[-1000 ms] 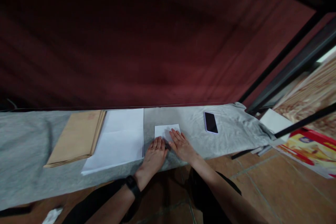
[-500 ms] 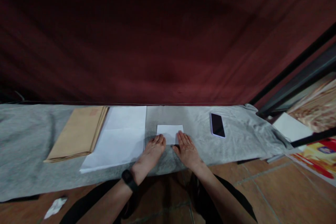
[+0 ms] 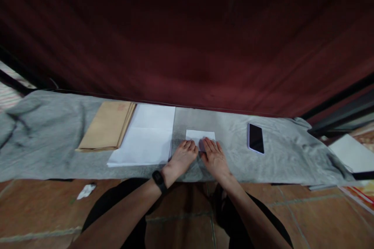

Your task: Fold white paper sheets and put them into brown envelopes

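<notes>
A small folded sheet of white paper [image 3: 200, 135] lies on the grey cloth in front of me. My left hand [image 3: 184, 155] rests on its near left corner, fingers bent slightly and laid down on it. Over the near right part of the sheet, my right hand [image 3: 214, 158] lies flat with its fingers stretched out. The hands cover the sheet's near edge in part. To the left is a stack of large white paper [image 3: 149, 136], and beside it several brown paper envelopes [image 3: 105, 126] overlap the stack's left edge.
A phone [image 3: 256, 138] with a purple case lies on the grey cloth [image 3: 233, 171] to the right. Behind the bench hangs a dark red curtain [image 3: 187, 46]. A white board [image 3: 355, 151] is at the far right. Crumpled tissue [image 3: 86, 191] lies on the tiled floor.
The camera view has shifted and tilted. My right hand has moved a little inward over the small sheet, closer to my left hand, which stays at the near left corner.
</notes>
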A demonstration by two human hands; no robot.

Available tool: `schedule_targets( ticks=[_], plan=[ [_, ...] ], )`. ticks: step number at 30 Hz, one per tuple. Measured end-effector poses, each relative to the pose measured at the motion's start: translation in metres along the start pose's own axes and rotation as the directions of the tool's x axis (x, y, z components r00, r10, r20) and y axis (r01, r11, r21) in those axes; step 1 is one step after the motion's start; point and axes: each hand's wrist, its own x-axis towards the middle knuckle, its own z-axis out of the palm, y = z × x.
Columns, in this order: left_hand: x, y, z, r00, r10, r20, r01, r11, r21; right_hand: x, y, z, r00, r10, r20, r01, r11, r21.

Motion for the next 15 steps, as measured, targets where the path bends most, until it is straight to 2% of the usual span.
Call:
schedule_targets(
  ticks=[9,15],
  plan=[
    [-0.001,0.001,-0.003,0.991,0.053,-0.122,-0.05,0.998,0.028,0.006,0.0,-0.001,0.998,-0.055,0.017,0.056,0.998,-0.01],
    [0.004,-0.008,-0.009,0.992,0.036,-0.125,-0.034,0.999,0.017,0.011,0.008,-0.011,0.998,-0.04,0.057,0.043,0.997,-0.06]
  ],
)
